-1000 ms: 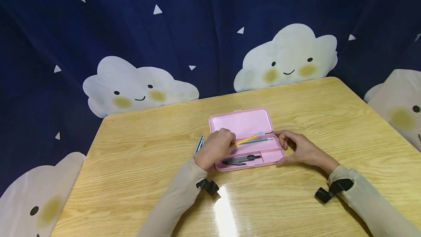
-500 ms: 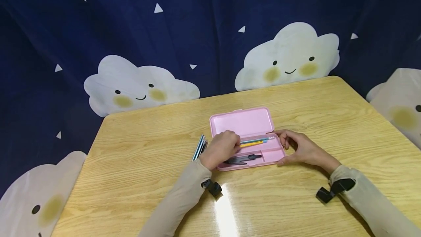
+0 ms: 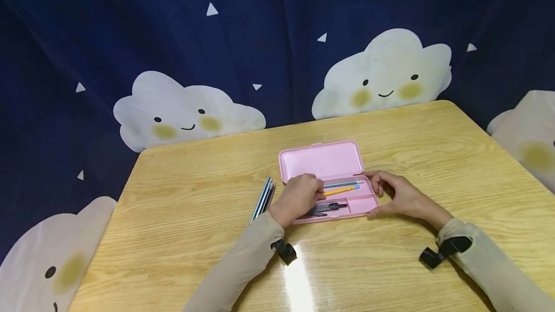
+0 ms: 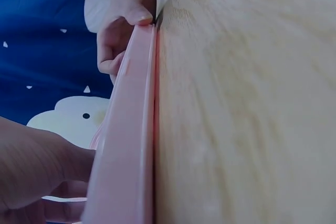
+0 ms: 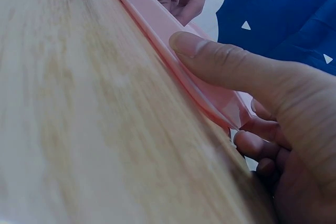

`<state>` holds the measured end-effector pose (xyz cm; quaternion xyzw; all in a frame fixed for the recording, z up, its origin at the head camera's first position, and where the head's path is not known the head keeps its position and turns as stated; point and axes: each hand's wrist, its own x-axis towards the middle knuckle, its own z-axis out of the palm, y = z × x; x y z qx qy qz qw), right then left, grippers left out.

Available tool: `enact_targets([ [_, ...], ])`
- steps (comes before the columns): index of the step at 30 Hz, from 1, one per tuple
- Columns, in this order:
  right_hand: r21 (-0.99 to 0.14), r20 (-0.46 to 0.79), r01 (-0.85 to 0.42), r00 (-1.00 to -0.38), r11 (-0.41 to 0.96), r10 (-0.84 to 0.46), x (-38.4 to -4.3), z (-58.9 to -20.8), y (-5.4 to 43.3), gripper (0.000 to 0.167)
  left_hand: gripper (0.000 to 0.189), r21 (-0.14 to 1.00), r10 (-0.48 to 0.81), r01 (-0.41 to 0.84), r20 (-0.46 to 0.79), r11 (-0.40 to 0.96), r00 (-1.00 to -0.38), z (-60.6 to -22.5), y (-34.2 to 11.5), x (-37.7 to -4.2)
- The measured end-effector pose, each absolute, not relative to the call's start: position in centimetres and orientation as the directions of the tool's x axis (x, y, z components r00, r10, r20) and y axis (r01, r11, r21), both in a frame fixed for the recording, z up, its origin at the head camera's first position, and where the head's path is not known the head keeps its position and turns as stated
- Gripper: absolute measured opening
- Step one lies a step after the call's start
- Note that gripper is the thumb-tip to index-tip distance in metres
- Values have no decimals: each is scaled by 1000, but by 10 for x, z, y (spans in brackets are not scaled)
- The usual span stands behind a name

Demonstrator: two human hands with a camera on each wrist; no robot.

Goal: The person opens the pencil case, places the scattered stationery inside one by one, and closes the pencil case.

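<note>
Head view: the yellow pencil [image 3: 341, 190] is seen inside the pink case [image 3: 362, 205], one end covered by the left hand [image 3: 299, 197]; whether it is pinched cannot be told. If swung, it could be crossed over the teal pencil [image 3: 344, 184]. Left wrist view: the fingertips are hidden behind the case. Right wrist view: the case is held at one end by the right hand [image 5: 294, 103]; were this loosened, it could be shifted.

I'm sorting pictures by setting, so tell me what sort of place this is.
Probably an indoor tabletop workspace, perhaps a study or play corner: a wood-grain table, a navy cloud-print cloth behind it, and an open pink pencil case.
</note>
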<state>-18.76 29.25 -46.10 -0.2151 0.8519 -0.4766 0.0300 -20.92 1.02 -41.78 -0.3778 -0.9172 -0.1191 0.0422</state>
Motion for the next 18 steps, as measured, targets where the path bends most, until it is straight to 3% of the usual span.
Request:
enact_targets([
  [11, -844, 151, -325, -907, 427, -392, -186, -461, 295, 59, 7, 286, 661, 683, 184, 672, -728, -405, -3, -215],
  [15, -841, 158, -333, -905, 425, -396, -187, -461, 295, 59, 9, 346, 604, 620, 167, 704, -779, -388, -27, -224],
  [18, -842, 162, -340, -900, 419, -405, -189, -462, 294, 59, 15, 378, 517, 511, 96, 772, -851, -377, -48, -230],
])
